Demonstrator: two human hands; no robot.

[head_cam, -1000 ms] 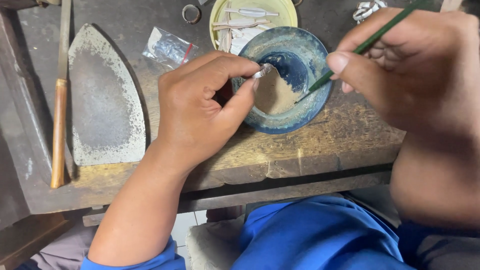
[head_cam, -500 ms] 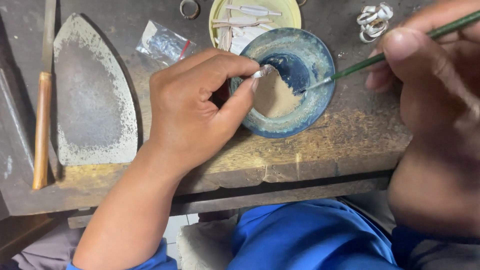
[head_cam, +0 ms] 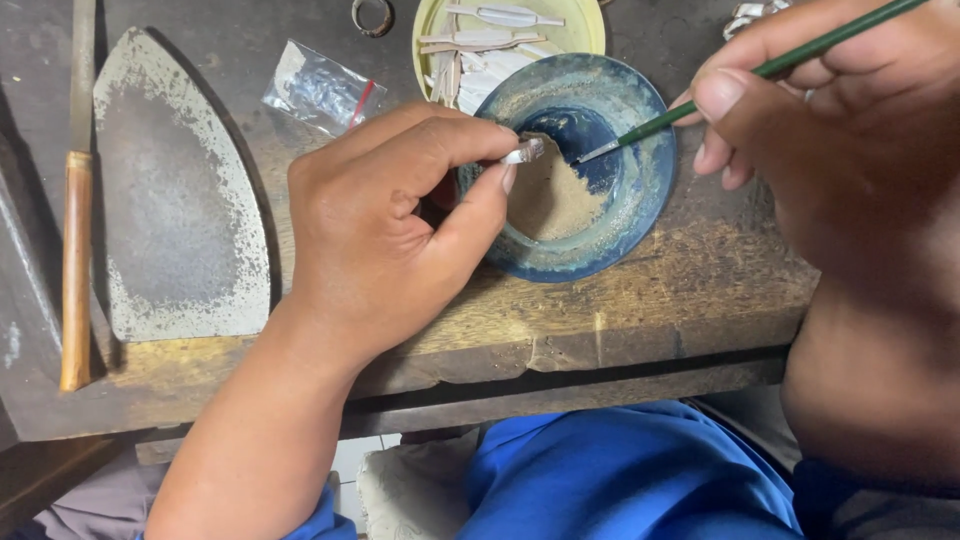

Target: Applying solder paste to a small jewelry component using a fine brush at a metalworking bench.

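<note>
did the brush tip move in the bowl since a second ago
Yes. The brush tip has shifted left across the blue bowl, from near its right inner wall toward the centre, closer to the small silver piece in the left hand.

One head-worn camera looks steeply down from close above the hands (head_cam: pixel 380 230), facing the wooden counter (head_cam: pixel 640 310) edge and lap below.

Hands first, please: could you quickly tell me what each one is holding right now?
Left hand: closed, pinching a small silver piece over the blue bowl.
Right hand: closed on a green brush, tip in the bowl.
</note>
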